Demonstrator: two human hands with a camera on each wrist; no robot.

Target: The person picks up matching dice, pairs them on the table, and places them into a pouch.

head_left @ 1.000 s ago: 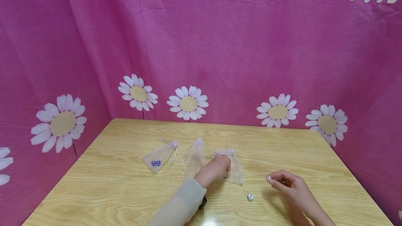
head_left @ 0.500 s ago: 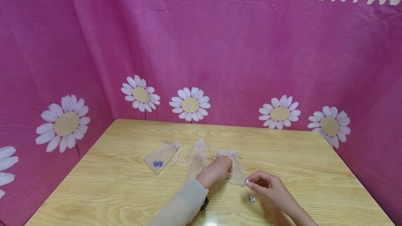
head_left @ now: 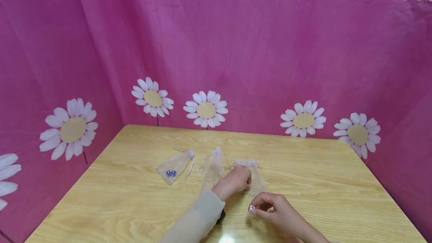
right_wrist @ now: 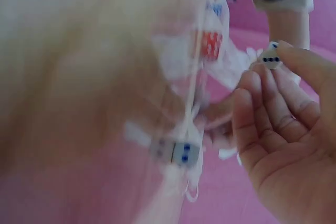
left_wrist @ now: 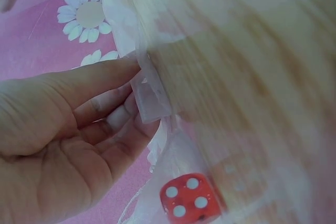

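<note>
In the head view my left hand (head_left: 234, 181) lies over the rightmost sheer drawstring bag (head_left: 257, 180). Its thumb and fingers pinch an edge of the thin fabric (left_wrist: 153, 95), as the left wrist view shows. My right hand (head_left: 275, 211) pinches a white die (head_left: 251, 208) between thumb and fingertips, just in front of that bag and apart from it. Another white die (right_wrist: 185, 153) with blue dots rests on the table, mostly hidden behind my right hand in the head view. A red die (left_wrist: 190, 198) shows through sheer fabric near my left hand.
A middle sheer bag (head_left: 213, 168) lies partly under my left wrist. Farther left is a sheer bag (head_left: 180, 160) with blue dice (head_left: 171, 173) inside. Pink cloth (head_left: 236, 59) with daisies hangs behind the wooden table (head_left: 111, 186).
My right hand has travelled left with its die, passing over the table die to the front of the rightmost bag. My left hand keeps its hold on the fabric.
</note>
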